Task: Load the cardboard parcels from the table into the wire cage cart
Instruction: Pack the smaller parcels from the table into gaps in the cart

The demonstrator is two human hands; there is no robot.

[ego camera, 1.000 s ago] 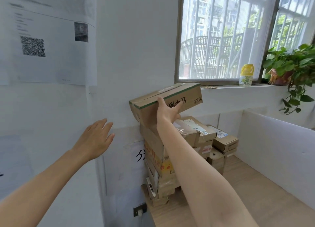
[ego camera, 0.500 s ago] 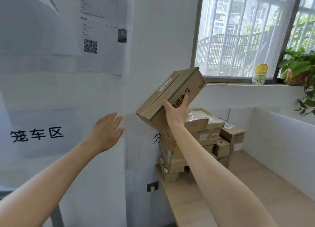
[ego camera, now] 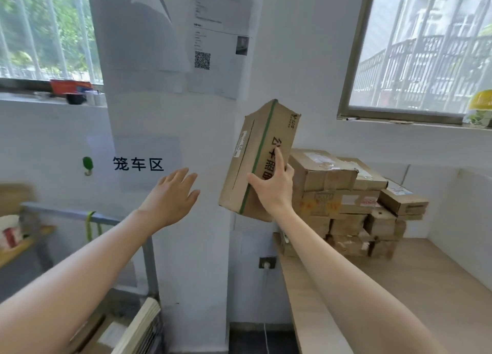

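Parcel (ego camera: 243,175) grasped by the right grip (ego camera: 274,190) at its lower end: the thumb lies on the narrow side that bears a white label, and the forefinger stretches up across the printed face beside the green tape. The parcel is in the air, steeply tilted, with its upper end above the grip and leaning right, held clear of the other boxes. Left grip (ego camera: 170,196): released, fingers straight and slightly spread, back of the hand to the camera, about level with the right grip and to its left, apart from the parcel. Just right of the right grip and behind it, a stack of parcels (ego camera: 346,194) stands on the wooden bench (ego camera: 399,287), against the wall under a window. Below and left of the left grip is the grey metal frame of the cart (ego camera: 149,260), partly blurred. Above the left grip, on the white pillar (ego camera: 202,130), hang a sign with black characters (ego camera: 138,164) and printed sheets (ego camera: 221,34). Below the right grip is a wall socket (ego camera: 267,262).
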